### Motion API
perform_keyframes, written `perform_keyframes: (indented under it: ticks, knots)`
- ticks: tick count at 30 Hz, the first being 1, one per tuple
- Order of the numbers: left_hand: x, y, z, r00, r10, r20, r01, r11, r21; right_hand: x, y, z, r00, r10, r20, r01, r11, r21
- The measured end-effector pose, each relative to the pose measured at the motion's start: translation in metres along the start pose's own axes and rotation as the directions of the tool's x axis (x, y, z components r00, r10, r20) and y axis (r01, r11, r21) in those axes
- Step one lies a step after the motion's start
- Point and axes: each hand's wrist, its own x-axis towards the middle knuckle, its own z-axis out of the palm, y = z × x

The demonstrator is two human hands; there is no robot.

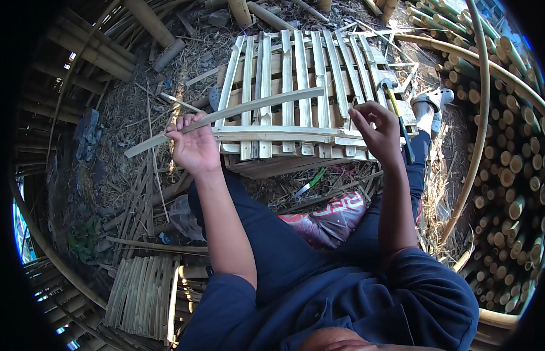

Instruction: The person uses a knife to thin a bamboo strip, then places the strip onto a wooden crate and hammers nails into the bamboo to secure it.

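Left hand (195,146): closed on one long, flat, pale bamboo strip (266,102), slanting above a slatted pale bamboo panel (288,117). Right hand (375,126): over panel's near right; grip cannot be told. Black-headed hammer, yellow-and-black handle (396,109): panel's right edge.
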Motion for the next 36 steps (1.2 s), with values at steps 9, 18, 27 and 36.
perform_keyframes:
  ticks: [9, 18, 27, 36]
  knots:
    - [-0.028, -0.043, 0.018, 0.99, -0.134, 0.043, 0.136, 0.99, -0.029, -0.057, -0.017, 0.033, 0.979, 0.133, 0.154, -0.189, 0.876, 0.444]
    - [-0.063, -0.084, 0.047, 0.919, -0.364, 0.153, 0.339, 0.926, 0.167, -0.04, -0.01, 0.001, 0.873, 0.455, -0.174, -0.186, 0.642, 0.744]
    - [-0.053, -0.051, 0.032, 0.91, -0.308, -0.277, 0.414, 0.711, 0.569, -0.025, 0.062, -0.071, 0.835, 0.45, -0.317, -0.154, 0.743, 0.651]
    - [-0.004, 0.021, -0.017, 0.924, 0.115, -0.364, 0.331, 0.232, 0.915, -0.031, 0.078, -0.074, 0.823, 0.502, -0.265, -0.274, 0.76, 0.59]
